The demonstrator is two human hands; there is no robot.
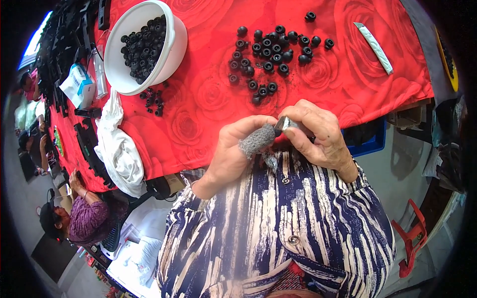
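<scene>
Striped shirt (243, 228) nearest, right grip (320, 135) pinches silvery blade (282, 123), left grip (229, 150) small black piece (278, 133).

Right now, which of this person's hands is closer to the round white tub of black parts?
Left. The left hand is below and right of the white tub in view; the right hand is farther right, past the left.
</scene>
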